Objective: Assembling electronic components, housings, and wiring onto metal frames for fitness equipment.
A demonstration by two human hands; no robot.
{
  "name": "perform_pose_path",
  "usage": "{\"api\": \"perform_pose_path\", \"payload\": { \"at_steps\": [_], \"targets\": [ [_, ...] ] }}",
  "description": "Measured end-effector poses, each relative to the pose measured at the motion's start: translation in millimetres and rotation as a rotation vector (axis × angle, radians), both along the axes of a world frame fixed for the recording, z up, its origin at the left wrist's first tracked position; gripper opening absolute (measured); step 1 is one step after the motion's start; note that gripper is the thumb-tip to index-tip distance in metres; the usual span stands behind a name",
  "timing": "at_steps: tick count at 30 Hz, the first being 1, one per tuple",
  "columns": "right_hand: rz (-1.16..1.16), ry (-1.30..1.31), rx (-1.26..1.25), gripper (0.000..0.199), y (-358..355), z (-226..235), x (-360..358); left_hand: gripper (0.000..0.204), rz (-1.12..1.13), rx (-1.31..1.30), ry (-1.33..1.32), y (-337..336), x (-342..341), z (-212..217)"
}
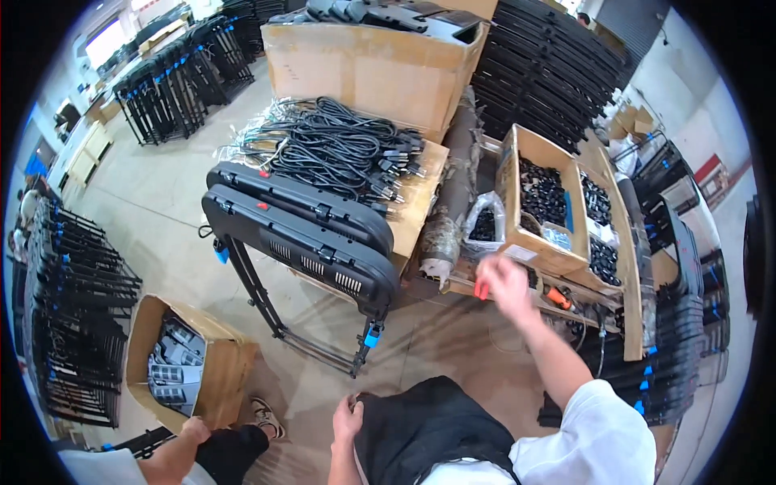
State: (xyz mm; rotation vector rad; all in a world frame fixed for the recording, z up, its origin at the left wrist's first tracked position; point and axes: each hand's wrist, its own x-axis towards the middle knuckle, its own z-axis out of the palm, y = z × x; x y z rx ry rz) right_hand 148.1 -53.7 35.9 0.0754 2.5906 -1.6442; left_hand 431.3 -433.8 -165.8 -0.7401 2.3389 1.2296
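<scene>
Just off the near left corner of the parts carton (558, 263), the right hand (509, 284) has its fingers clamped on a red object (482, 290); best steer it clear of that corner. Nearer the body than the carton, the left hand (347, 418) curls its fingers; I cannot tell whether around anything.

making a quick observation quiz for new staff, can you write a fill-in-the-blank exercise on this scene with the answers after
1. The small thing held in the right hand is coloured ____.
2. The piled cables are mostly ____ in colour.
3. The orange thing lies to the ____ of the right hand in the picture.
4. The open carton on the floor stands toward the picture's ____ side.

Missing words: red; black; right; left
</scene>
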Motion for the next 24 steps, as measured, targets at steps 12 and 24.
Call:
{"api": "perform_pose_path", "payload": {
  "at_steps": [12,24],
  "targets": [
    [-0.499,0.435,0.008,0.018,89,90,-28,0.048,-0.082,0.065,-0.042,-66,-7,67],
    [0.237,-0.37,0.279,0.057,-5,12,25,0.084,0.559,0.939,0.376,-48,-255,185]
  ]
}}
